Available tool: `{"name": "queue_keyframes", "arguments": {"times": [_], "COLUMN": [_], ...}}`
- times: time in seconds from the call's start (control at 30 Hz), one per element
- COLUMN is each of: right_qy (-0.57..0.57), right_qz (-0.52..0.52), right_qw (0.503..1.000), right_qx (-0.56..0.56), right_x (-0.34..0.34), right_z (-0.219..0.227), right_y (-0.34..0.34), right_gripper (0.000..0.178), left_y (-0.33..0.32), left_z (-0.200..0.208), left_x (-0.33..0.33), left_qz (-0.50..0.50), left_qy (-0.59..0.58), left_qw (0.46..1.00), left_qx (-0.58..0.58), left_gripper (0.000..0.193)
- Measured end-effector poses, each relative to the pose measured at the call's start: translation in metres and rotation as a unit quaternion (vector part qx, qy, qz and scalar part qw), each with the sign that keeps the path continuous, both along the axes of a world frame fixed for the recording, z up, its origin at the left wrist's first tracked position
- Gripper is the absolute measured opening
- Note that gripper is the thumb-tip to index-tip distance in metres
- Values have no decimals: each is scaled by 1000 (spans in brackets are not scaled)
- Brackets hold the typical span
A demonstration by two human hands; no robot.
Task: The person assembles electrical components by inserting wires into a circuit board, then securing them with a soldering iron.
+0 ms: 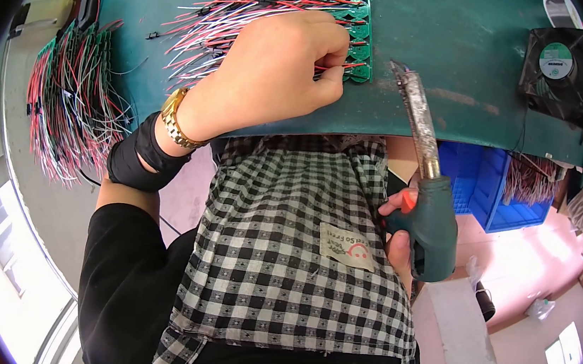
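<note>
My left hand (283, 60), with a gold watch (174, 118) on the wrist, reaches over the bench. Its thumb and forefinger are pinched together on a red wire (350, 66), whose end meets the near part of a green circuit board panel (363, 37). Many red, white and black wires (208, 31) with small black connectors fan left from the panel, partly hidden under my hand. In my right hand (401, 254) is a dark green soldering gun (436, 229) with an orange trigger. Its scorched metal barrel points up and away, the tip (397, 67) just right of the panel and apart from it.
The green bench top (457, 29) holds a black fan (560, 72) at the right and a solder spool (561, 13) behind it. Bundled wired boards (76, 99) hang at the left edge. Below the bench, right, blue bins (509, 205) hold more wires.
</note>
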State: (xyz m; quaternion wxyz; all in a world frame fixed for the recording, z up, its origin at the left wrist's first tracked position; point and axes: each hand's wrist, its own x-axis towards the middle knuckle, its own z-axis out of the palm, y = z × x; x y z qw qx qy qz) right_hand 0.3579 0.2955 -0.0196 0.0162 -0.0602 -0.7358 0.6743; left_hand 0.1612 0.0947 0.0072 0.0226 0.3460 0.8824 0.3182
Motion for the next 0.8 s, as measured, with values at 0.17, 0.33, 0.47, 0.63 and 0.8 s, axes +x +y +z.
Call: {"name": "queue_keyframes", "arguments": {"times": [0.17, 0.33, 0.47, 0.63, 0.8], "right_qy": [1, 15, 1, -21, -9], "right_qz": [40, -4, -29, -26, -18], "right_qw": [996, 995, 992, 994, 996], "right_qx": [-73, -95, -120, -100, -89], "right_x": [-1, 2, 6, 6, 4], "right_z": [-3, -7, -9, -6, -6], "right_y": [7, 1, -2, -3, -2], "right_gripper": [45, 48, 54, 57, 52], "left_y": [-2, -1, -3, -3, -1], "left_z": [1, 0, 0, -2, -12], "left_x": [1, 0, -3, -1, -1], "left_qz": [-1, -6, -54, -68, -29], "left_qy": [5, -1, 41, 43, 76], "left_qw": [1000, 1000, 997, 997, 996], "left_qx": [-8, -24, 29, 6, 33], "left_gripper": [9, 9, 9, 13, 8]}}
